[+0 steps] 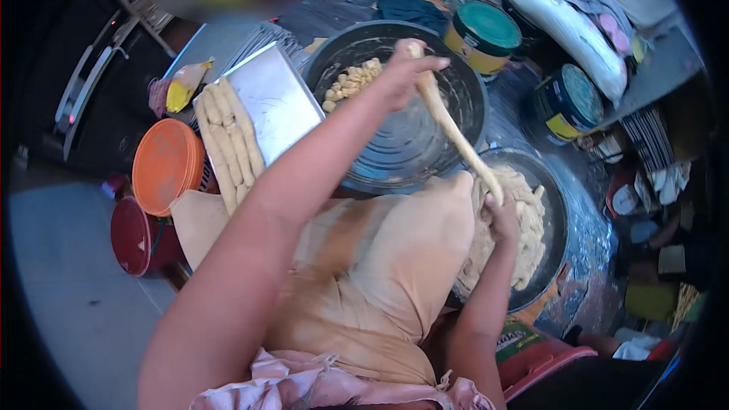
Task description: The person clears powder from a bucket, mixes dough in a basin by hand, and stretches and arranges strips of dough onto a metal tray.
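A long rope of dough (pixel 456 133) stretches between my two hands. My left hand (pixel 406 76) is closed around its upper end, over a wide dark basin (pixel 406 140) that has small cut dough pieces (pixel 353 83) at its far left. Lower and to the right, my right hand (pixel 501 216) grips the other end. That hand is just above a large mass of soft dough (pixel 524 250) in a second dark basin (pixel 563 231). To the left, several dough ropes (pixel 228 133) lie side by side on a metal tray (pixel 281 95).
An orange-lidded bucket (pixel 161 167) and a red bucket (pixel 133 235) stand at left. Green-lidded tubs (pixel 486 26) and a filled white bag (pixel 569 30) are at the back right. A cloth (pixel 402 258) covers my lap, and a yellow packet (pixel 186 87) lies beyond the tray.
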The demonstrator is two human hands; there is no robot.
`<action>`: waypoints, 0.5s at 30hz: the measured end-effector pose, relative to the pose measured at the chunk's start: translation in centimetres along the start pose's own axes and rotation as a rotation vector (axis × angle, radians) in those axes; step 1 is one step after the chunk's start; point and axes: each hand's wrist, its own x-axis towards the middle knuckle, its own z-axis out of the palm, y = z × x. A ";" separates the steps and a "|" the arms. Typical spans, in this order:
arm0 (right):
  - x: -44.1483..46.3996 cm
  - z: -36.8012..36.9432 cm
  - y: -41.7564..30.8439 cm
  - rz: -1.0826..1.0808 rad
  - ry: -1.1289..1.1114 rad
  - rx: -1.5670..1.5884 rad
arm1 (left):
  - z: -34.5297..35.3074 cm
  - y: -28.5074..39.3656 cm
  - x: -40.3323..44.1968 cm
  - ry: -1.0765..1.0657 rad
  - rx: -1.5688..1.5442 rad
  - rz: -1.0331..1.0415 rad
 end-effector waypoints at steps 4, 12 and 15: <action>1.7 8.3 -13.8 -0.008 -0.370 -0.085 | -13.9 3.2 3.5 -0.072 0.428 -0.010; 7.6 31.7 -16.2 -0.357 -0.964 -0.699 | -37.8 12.5 4.7 0.232 1.573 0.042; 8.2 40.2 -11.4 -0.231 -0.895 -0.651 | -44.7 14.1 5.2 0.425 1.460 0.122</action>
